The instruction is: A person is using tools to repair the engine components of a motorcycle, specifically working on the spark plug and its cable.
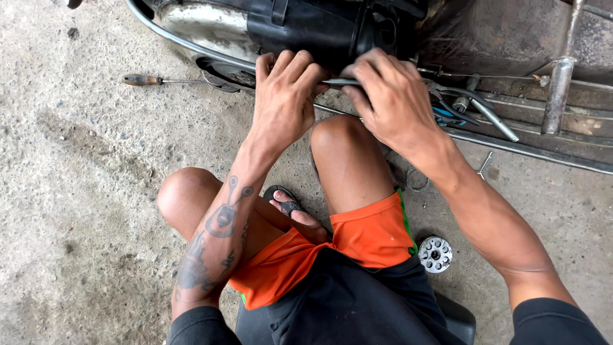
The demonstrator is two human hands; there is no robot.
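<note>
The concrete floor (pixel 83 211) on the left side is open, with only a screwdriver (pixel 159 80) lying on it. Ahead, a black housing (pixel 319 25) and a chrome guard (pixel 191 29) block the way. On the right, metal rods (pixel 491 115), what seems a pair of pliers (pixel 450 115) and a round metal disc (pixel 435 253) crowd the floor.

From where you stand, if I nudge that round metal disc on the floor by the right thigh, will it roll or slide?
The disc lies flat on rough concrete, so it would probably scrape along rather than roll. It looks like solid metal with holes, likely stiff and heavy for its size. On edge, its round shape could roll.
</note>
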